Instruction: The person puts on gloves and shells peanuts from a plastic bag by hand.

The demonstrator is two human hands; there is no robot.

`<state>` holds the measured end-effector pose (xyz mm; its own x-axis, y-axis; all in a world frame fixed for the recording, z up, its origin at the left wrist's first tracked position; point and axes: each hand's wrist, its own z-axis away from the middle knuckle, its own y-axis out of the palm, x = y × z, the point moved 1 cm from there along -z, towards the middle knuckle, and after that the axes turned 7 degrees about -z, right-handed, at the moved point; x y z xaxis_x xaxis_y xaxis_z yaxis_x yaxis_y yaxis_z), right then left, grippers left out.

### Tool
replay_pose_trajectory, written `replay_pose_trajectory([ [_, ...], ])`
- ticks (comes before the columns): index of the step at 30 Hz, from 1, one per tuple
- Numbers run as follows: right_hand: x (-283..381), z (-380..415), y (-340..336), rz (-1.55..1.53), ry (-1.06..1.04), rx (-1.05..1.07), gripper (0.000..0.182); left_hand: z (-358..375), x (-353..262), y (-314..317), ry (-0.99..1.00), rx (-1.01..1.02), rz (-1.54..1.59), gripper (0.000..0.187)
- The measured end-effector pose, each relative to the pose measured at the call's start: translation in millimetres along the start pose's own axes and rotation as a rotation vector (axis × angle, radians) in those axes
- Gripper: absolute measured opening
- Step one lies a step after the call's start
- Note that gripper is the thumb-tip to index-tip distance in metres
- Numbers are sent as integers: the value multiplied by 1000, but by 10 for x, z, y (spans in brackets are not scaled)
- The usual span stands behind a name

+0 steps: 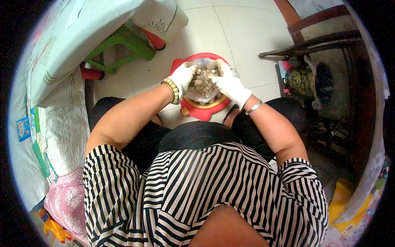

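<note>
Between my knees stands a red stool with a yellow ring. On it lies a clear plastic bag holding small pale and brownish pieces. My left hand, in a white glove, is at the left side of the pieces, its fingers closed near a pale chunk. My right hand, gloved too, reaches over the right side with bent fingers pressed together near the pieces. What the fingertips grip is too small to make out.
A green stool stands at the upper left beside a cloth-covered table. Dark wooden furniture and a patterned bag are at the right. Tiled floor lies ahead. Pink cloth hangs at the lower left.
</note>
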<state>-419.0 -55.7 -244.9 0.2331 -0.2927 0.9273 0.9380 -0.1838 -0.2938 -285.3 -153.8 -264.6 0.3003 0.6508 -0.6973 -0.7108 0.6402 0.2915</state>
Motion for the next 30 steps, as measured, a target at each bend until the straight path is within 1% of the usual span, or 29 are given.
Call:
replay_pose_trajectory([
  [1,-3,28,-20,0,0,-2,26,-1,1,-7,-2,80,54,32],
  [3,152,117,-48,432,-185,-65,29,60,-65,24,-25,94,55,33],
  [5,-67,39,-87,427,-156,-35,29,156,-149,68,-60,81,33,35],
  [6,-128,4,-93,420,-128,-4,28,75,-88,20,-59,82,33,35],
  [8,-211,-15,-105,433,-112,-29,27,-214,131,-141,35,169,3,28],
  [9,-216,-19,-115,446,-96,-54,26,-288,200,-171,36,171,2,28],
  [11,-203,-45,-125,483,-67,-42,25,-312,215,-182,140,60,-405,26],
  [12,-189,-53,-125,519,-39,-27,25,-250,188,-147,141,60,-405,26],
  [13,-173,-57,-119,519,-39,-28,25,-171,169,-106,244,44,-565,27],
  [14,-117,-58,-113,499,-20,-56,25,-93,120,-60,347,27,-723,29],
  [15,-90,-57,-111,480,-1,-85,25,-230,234,-99,352,92,-758,25],
  [16,-133,-78,-121,481,-1,-85,25,-367,341,-139,353,92,-758,25],
  [18,-197,-127,-133,277,57,-50,33,-305,255,-61,324,75,-1082,26],
  [19,-222,-133,-140,280,55,-49,33,-261,205,-52,331,134,-1177,31],
  [20,-151,-124,-136,210,93,-24,33,-329,263,-80,334,132,-1174,31],
  [21,-113,-114,-133,141,134,1,34,-430,341,-111,457,130,-1259,29],
  [22,-119,-99,-126,144,135,1,34,-524,425,-140,582,128,-1342,27],
  [23,-126,-80,-115,102,130,19,35,-468,436,-117,440,113,-989,25],
  [24,-134,-69,-108,60,125,36,37,-433,413,-89,438,116,-987,25],
  [26,-123,-65,-116,21,156,38,38,-361,346,-25,422,115,-1241,29],
  [27,-113,-65,-115,-18,182,40,39,-242,195,59,344,124,-1331,29],
  [28,-116,-75,-112,-18,183,39,39,-278,251,40,344,126,-1331,29],
  [30,-158,-104,-109,-68,197,-1,38,-290,312,31,704,72,-1510,34],
])
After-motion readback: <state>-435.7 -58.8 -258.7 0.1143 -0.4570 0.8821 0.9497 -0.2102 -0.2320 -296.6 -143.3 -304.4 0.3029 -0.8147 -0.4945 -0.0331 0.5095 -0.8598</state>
